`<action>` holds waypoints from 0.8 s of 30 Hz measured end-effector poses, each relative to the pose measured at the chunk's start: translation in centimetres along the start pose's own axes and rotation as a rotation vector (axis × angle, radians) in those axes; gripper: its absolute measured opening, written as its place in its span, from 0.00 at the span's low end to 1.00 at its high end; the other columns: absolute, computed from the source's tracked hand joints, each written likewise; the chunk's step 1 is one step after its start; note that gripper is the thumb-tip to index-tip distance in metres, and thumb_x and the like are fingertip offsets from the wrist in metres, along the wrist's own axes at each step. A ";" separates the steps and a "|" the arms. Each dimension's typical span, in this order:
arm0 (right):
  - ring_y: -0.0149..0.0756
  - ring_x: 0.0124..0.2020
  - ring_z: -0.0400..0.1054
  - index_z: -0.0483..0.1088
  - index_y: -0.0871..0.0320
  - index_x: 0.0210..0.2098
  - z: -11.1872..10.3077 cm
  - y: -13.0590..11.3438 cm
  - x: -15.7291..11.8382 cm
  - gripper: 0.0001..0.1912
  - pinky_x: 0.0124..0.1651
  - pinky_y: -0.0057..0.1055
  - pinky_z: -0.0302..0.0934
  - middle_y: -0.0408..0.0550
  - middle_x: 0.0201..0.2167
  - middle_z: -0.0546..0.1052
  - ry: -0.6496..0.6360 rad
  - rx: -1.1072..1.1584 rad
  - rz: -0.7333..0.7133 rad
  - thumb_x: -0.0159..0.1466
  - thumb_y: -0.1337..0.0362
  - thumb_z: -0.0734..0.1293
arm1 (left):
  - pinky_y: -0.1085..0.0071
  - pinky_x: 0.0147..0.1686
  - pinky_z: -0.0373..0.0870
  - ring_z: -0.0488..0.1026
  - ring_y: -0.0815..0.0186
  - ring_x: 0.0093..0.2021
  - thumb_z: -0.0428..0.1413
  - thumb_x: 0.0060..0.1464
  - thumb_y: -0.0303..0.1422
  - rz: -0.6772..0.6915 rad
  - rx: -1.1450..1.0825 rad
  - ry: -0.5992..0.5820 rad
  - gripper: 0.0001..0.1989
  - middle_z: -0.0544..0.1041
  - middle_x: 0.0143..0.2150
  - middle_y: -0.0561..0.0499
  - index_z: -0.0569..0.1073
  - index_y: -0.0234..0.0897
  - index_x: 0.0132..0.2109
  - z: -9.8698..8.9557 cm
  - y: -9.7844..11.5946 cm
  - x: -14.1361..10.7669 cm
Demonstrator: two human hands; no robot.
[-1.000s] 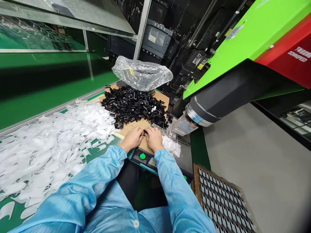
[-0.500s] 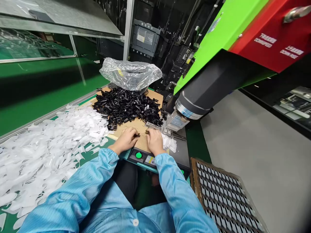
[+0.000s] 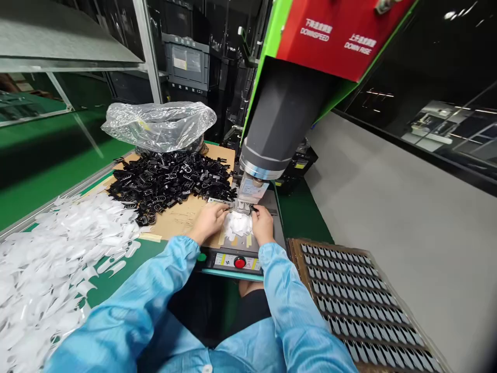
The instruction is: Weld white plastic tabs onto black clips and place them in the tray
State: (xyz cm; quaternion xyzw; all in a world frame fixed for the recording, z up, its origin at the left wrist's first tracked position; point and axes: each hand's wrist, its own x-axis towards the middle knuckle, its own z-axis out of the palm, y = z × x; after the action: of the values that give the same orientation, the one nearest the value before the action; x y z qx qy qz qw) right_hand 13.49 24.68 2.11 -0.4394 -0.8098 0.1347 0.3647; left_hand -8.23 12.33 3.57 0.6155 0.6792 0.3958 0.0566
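Both my hands are at the press's fixture, one on each side of the metal press head [image 3: 250, 190]. My left hand [image 3: 212, 220] is closed, its fingertips pinching a small black plastic part that is mostly hidden. On the other side, my right hand [image 3: 263, 224] pinches another small black plastic part [image 3: 254, 209] beside the head. Between the hands, just in front of the head, lies a small heap of white plastic pieces [image 3: 237, 225]. A large pile of black plastic parts [image 3: 171, 178] rests on cardboard [image 3: 176, 217] to the left.
Many white curved pieces [image 3: 58, 259] cover the green table at left. A clear plastic bag [image 3: 159, 124] stands behind the black pile. The press base has a red button [image 3: 239, 262] and a green button [image 3: 201, 257]. At right lies a tray [image 3: 349, 295] of rowed parts.
My hands have moved from over the cardboard to the press head, carrying the black parts. The view has turned right, bringing the red button into sight.
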 end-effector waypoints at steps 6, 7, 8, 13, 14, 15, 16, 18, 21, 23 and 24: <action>0.49 0.52 0.68 0.77 0.54 0.57 0.4 -1.4 0.0 0.17 0.59 0.42 0.62 0.55 0.50 0.78 -0.090 -0.257 -0.106 0.78 0.60 0.59 | 0.54 0.58 0.70 0.73 0.51 0.55 0.56 0.70 0.36 0.063 0.217 -0.105 0.13 0.80 0.53 0.41 0.81 0.42 0.56 4.7 2.3 4.7; 0.50 0.52 0.66 0.76 0.53 0.59 0.3 -1.6 -0.1 0.18 0.58 0.43 0.61 0.55 0.51 0.78 -0.103 -0.305 -0.110 0.78 0.59 0.59 | 0.54 0.58 0.69 0.72 0.51 0.56 0.56 0.70 0.37 0.076 0.245 -0.123 0.14 0.79 0.53 0.41 0.81 0.42 0.56 5.1 2.4 4.8; 0.51 0.53 0.65 0.75 0.52 0.61 0.2 -1.8 -0.2 0.18 0.58 0.44 0.60 0.55 0.51 0.77 -0.115 -0.343 -0.112 0.78 0.59 0.59 | 0.54 0.58 0.69 0.71 0.50 0.56 0.57 0.69 0.37 0.086 0.270 -0.138 0.14 0.78 0.54 0.40 0.80 0.41 0.57 5.4 2.4 4.8; 0.53 0.55 0.62 0.71 0.52 0.64 -0.3 -2.7 -0.1 0.19 0.57 0.46 0.60 0.58 0.53 0.73 -0.185 -0.398 -0.109 0.75 0.62 0.63 | 0.54 0.57 0.69 0.70 0.48 0.58 0.57 0.69 0.39 0.101 0.347 -0.182 0.13 0.76 0.54 0.40 0.79 0.41 0.56 5.1 2.8 4.9; 0.53 0.55 0.62 0.71 0.52 0.64 -0.5 -2.8 -0.1 0.20 0.58 0.46 0.61 0.57 0.54 0.73 -0.189 -0.379 -0.108 0.75 0.62 0.64 | 0.54 0.57 0.68 0.70 0.48 0.58 0.58 0.68 0.39 0.099 0.342 -0.187 0.14 0.76 0.54 0.40 0.79 0.42 0.56 4.8 3.0 4.9; 0.53 0.56 0.63 0.70 0.52 0.65 -0.8 -2.8 -0.2 0.21 0.59 0.46 0.61 0.57 0.55 0.73 -0.184 -0.346 -0.107 0.74 0.62 0.64 | 0.53 0.59 0.68 0.70 0.48 0.59 0.58 0.68 0.40 0.097 0.323 -0.189 0.15 0.76 0.56 0.40 0.79 0.42 0.57 4.4 3.1 4.8; 0.52 0.57 0.63 0.70 0.53 0.66 -1.2 -2.7 -0.5 0.22 0.60 0.46 0.62 0.57 0.57 0.73 -0.167 -0.304 -0.105 0.73 0.62 0.65 | 0.53 0.60 0.68 0.70 0.49 0.60 0.59 0.68 0.40 0.095 0.291 -0.185 0.17 0.76 0.57 0.40 0.78 0.42 0.59 3.9 3.1 4.5; 0.51 0.60 0.63 0.69 0.54 0.67 -2.5 -2.1 -1.8 0.24 0.64 0.46 0.62 0.57 0.61 0.73 -0.105 -0.206 -0.103 0.73 0.63 0.64 | 0.53 0.63 0.67 0.70 0.49 0.62 0.59 0.68 0.40 0.093 0.202 -0.159 0.21 0.76 0.61 0.40 0.74 0.41 0.64 2.6 2.6 3.3; 0.52 0.63 0.64 0.70 0.56 0.67 -5.3 0.0 -5.8 0.25 0.68 0.49 0.61 0.58 0.63 0.73 -0.001 -0.125 -0.094 0.72 0.62 0.63 | 0.52 0.66 0.67 0.70 0.50 0.65 0.57 0.69 0.43 0.088 0.105 -0.117 0.25 0.75 0.63 0.40 0.71 0.40 0.68 -0.2 0.8 -0.5; 0.53 0.64 0.64 0.71 0.53 0.67 -7.4 1.9 -9.3 0.24 0.69 0.53 0.61 0.57 0.63 0.74 0.021 -0.137 -0.079 0.72 0.60 0.62 | 0.51 0.66 0.68 0.71 0.49 0.65 0.57 0.69 0.45 0.070 0.106 -0.118 0.25 0.76 0.62 0.40 0.71 0.41 0.67 -2.0 -0.7 -3.9; 0.53 0.66 0.63 0.70 0.52 0.68 -8.3 2.9 -11.1 0.25 0.69 0.54 0.61 0.57 0.64 0.73 0.014 -0.156 -0.066 0.72 0.59 0.62 | 0.50 0.66 0.68 0.71 0.49 0.65 0.58 0.68 0.46 0.059 0.117 -0.132 0.26 0.76 0.63 0.41 0.71 0.42 0.67 -2.8 -1.5 -5.6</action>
State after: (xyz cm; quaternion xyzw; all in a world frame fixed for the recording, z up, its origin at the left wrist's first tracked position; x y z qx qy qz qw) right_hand 25.05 16.56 1.14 -0.4404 -0.8294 0.0562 0.3392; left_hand -9.64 6.18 2.28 0.6621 0.6777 0.3154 0.0536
